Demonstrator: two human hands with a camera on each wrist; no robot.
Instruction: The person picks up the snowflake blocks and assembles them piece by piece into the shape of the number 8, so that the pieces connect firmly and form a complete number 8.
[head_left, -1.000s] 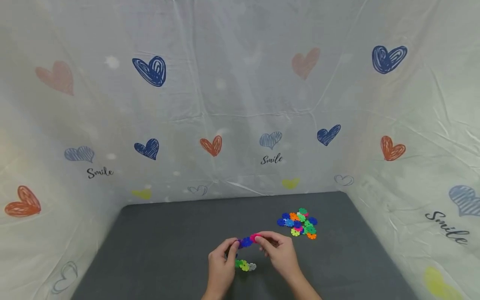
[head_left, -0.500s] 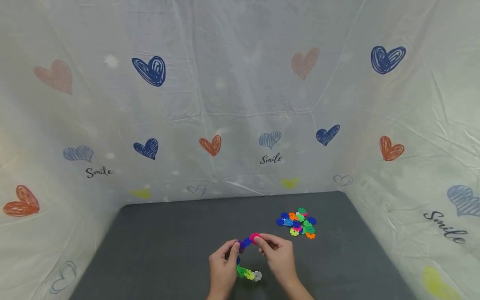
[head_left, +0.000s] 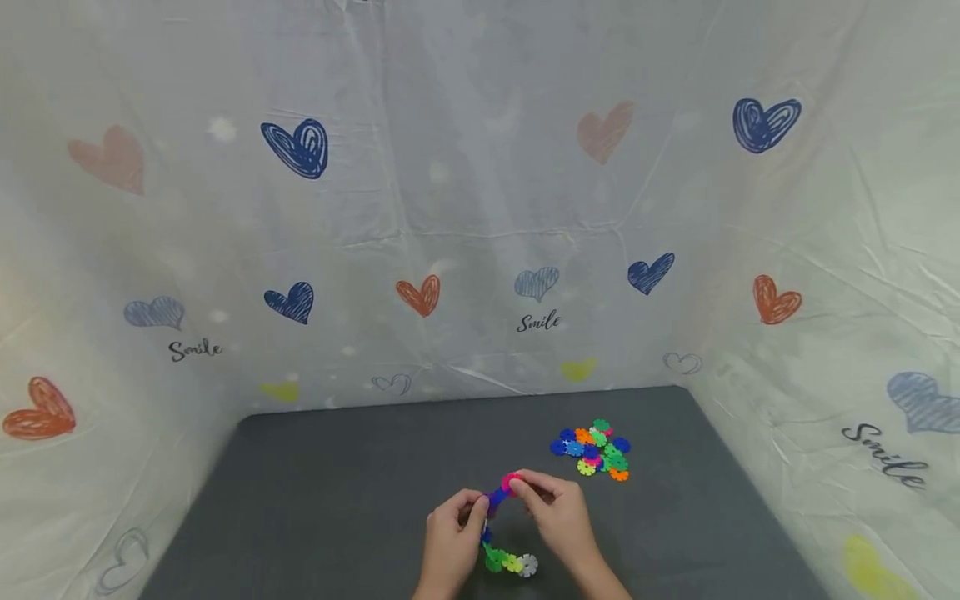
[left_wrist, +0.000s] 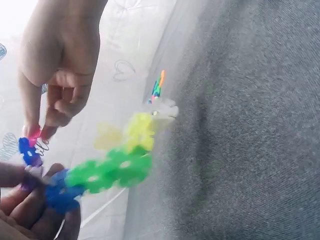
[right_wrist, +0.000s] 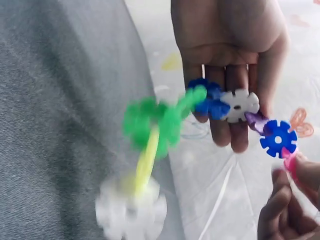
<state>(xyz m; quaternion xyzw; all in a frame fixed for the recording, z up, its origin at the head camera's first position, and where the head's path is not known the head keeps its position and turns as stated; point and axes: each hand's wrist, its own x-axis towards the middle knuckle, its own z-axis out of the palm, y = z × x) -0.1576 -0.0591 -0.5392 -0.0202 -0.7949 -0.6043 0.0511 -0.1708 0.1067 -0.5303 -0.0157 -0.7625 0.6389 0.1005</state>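
A curved chain of notched plastic snowflake discs is held above the table by both hands. My left hand (head_left: 452, 537) pinches it near the purple disc (right_wrist: 256, 122) and the white disc (right_wrist: 241, 105), partly covering them in the head view. With thumb and forefinger, my right hand (head_left: 561, 512) grips the pink disc (head_left: 512, 483) at the upper end; a blue disc (right_wrist: 278, 138) joins it to the purple one. From the left hand hang further blue, green (head_left: 494, 560) and yellow discs, ending in a whitish disc (head_left: 528, 566). The hanging part is blurred in the right wrist view.
A loose pile of snowflake discs (head_left: 592, 448) in several colours lies at the table's back right, beyond the right hand. The dark grey table (head_left: 337, 492) is enclosed by a pale cloth (head_left: 480, 192) printed with hearts.
The hanging green, yellow and whitish end has swung down and to the right. My left hand has shifted slightly right, nearer the right hand. Both hands keep their hold.
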